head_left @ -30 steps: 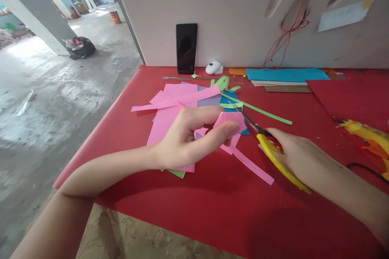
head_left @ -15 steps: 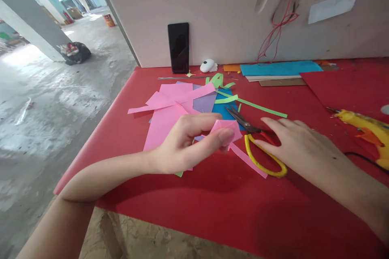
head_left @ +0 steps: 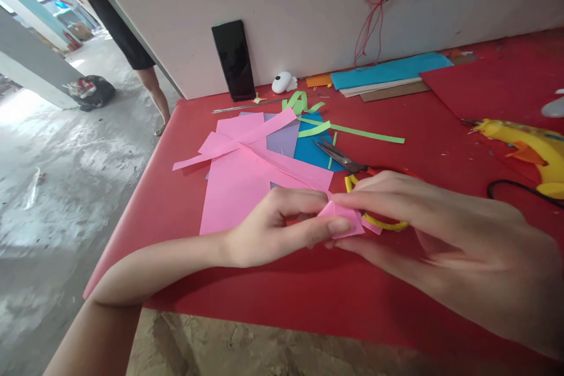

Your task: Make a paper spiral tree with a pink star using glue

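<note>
My left hand [head_left: 268,229] pinches a small folded piece of pink paper [head_left: 355,223] between thumb and fingers, just above the table. My right hand [head_left: 453,241] meets it from the right, index finger on the paper's upper edge and thumb at its lower edge. Behind the right hand lie scissors [head_left: 341,157] with red and yellow handles, partly covered by the hand. Pink paper sheets and strips [head_left: 233,188] lie left of and behind the hands, over a purple sheet [head_left: 282,138] and a blue sheet [head_left: 315,150].
Curled green strips [head_left: 302,104] lie behind the sheets on the red table [head_left: 264,299]. A phone [head_left: 234,61] leans on the wall beside a white figure [head_left: 284,82]. A yellow glue gun [head_left: 513,138] is at right. A person [head_left: 123,29] stands beyond the table at left.
My right hand has moved from beside the scissors to the folded pink paper and now grips its edges. The view has shifted and tilted. A person has come into view nearer at left.
</note>
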### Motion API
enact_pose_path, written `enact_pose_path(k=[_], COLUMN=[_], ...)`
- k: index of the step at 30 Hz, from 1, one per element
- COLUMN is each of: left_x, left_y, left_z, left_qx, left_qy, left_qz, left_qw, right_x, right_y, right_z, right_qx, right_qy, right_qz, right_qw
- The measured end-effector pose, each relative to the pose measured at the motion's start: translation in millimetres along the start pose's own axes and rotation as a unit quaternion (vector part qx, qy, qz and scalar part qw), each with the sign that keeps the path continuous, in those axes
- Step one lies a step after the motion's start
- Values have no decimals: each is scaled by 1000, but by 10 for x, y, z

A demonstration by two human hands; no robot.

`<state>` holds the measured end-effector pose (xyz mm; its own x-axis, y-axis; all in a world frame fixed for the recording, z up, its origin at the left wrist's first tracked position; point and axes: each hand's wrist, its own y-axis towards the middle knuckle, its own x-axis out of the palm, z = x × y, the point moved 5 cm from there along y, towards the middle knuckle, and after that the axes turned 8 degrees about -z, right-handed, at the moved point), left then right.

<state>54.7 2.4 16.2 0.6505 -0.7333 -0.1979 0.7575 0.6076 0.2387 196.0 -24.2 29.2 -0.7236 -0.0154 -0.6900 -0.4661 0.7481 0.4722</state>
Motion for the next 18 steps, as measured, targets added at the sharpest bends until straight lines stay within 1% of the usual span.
enact_pose_path(k=[3,6,8,12,14,18], left_x=[-10,-7,-9,-40,-48,-65], left_y=[4,8,9,1,-1,-6], left_z=[-47,-76,-90,-93,-81,-44], left_qx=[-15,-28,-41,-51,-52,-58], left_qy=[-13,-14,-4,-4,-11,-30], left_qz=[10,7,16,83,102,102], left_qw=[1000,999,999,995,993,993], right_x=[-12,-27,-17,41,51,-3], right_y=[-15,-27,-21,6,16,47], right_z=[41,46,32,-29,-41,5], right_qx=[8,0,-12,-68,-83,-46], right_qy=[-24,-58,-80,-91,-94,-101], right_qz=[17,24,21,-8,-23,-47], right_qw=[1000,998,997,993,992,993])
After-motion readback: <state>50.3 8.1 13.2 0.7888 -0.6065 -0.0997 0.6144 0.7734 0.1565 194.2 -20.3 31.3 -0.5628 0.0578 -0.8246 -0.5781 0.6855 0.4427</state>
